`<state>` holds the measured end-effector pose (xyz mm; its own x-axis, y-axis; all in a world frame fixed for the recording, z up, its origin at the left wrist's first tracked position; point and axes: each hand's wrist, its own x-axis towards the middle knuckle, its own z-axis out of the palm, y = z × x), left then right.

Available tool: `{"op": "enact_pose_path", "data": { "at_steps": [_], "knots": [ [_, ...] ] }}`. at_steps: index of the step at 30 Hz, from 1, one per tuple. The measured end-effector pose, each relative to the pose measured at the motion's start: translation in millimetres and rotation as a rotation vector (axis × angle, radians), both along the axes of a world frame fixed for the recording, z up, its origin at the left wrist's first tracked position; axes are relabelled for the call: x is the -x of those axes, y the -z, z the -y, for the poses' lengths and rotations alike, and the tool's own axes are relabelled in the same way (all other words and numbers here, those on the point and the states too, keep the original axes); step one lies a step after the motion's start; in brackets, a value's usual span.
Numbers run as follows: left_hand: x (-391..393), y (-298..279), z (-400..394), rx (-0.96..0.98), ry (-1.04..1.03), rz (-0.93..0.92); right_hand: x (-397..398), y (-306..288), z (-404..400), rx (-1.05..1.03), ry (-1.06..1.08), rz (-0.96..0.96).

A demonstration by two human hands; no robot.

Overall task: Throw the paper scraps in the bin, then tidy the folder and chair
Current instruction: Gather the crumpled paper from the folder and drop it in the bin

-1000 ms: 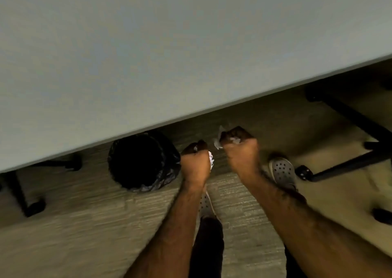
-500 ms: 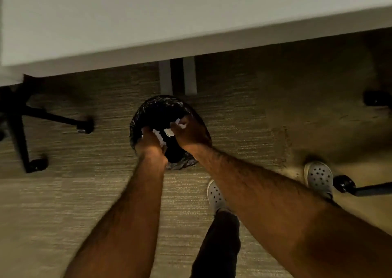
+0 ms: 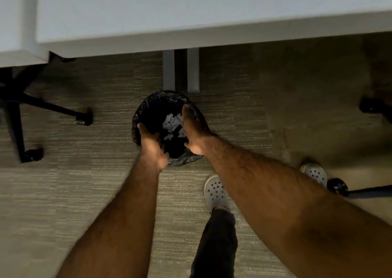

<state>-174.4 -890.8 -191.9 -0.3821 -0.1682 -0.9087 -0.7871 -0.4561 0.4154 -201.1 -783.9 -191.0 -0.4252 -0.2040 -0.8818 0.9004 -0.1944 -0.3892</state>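
Observation:
A round bin (image 3: 148, 106) lined with a black bag stands on the carpet just in front of the white desk. White paper scraps (image 3: 172, 122) lie inside it. My left hand (image 3: 151, 147) hovers over the bin's near-left rim, fingers spread and holding nothing. Over the right rim, my right hand (image 3: 194, 130) is open flat with its fingers stretched forward. No folder is in view. Only wheeled chair bases show.
The white desk (image 3: 191, 36) spans the top, with two grey legs (image 3: 181, 72) behind the bin. A black chair base with casters (image 3: 83, 116) sits at left, another caster (image 3: 337, 186) at right. My feet in white clogs (image 3: 215, 190) stand on carpet.
Both hands were closed on paper scraps and moved over the bin. They have since opened, and the scraps now lie inside the bin.

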Motion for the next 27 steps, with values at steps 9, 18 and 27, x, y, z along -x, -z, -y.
{"op": "enact_pose_path", "data": {
  "at_steps": [9, 18, 27],
  "knots": [
    [-29, -45, -88, 0.545, 0.494, -0.087, -21, -55, -67, -0.318, -0.244, -0.367],
    [-50, -113, -234, 0.736, 1.088, -0.549, -75, -115, -227, -0.756, -0.056, -0.499],
    [-63, -170, -411, 0.618, 1.482, -1.048, -135, -178, -411, -1.203, 0.458, -0.671]
  ]
}}
